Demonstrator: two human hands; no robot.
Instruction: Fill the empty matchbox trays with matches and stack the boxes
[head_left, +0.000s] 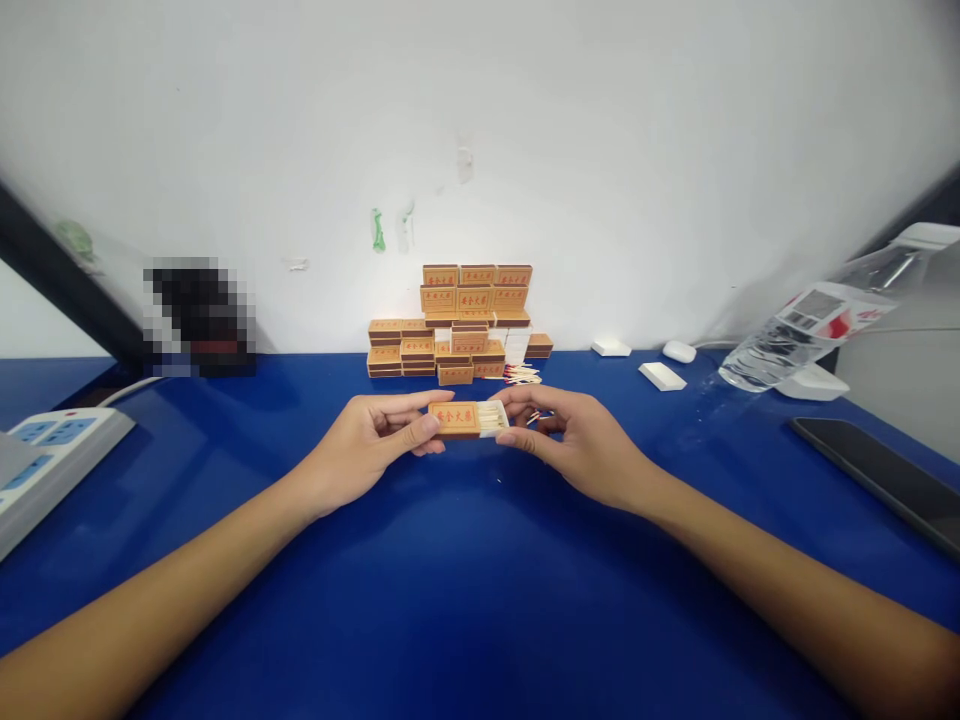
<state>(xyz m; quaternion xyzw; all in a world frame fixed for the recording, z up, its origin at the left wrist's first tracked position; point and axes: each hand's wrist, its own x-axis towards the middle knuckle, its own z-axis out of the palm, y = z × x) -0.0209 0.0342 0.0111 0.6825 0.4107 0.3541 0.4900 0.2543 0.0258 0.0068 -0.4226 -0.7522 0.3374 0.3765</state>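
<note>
Between my two hands, above the blue table, is a matchbox (454, 419) with an orange-brown sleeve and red lettering. Its white inner tray (492, 419) sticks out partway on the right, and pale matchsticks show inside. My left hand (386, 430) is closed on the sleeve, thumb in front. With thumb and fingers, my right hand (562, 430) pinches the end of the tray. Some loose matches show under the right fingers. Just behind, a pile of loose matches (523, 374) lies before stacked matchboxes (475, 300).
White paper trays (662, 376) and a white rounded case (679, 351) lie back right. A clear plastic bottle (817, 310) leans there, with a dark phone (885, 470) nearer. A power strip (60, 450) is at left. Behind the blue table (480, 600) rises a white wall (600, 150).
</note>
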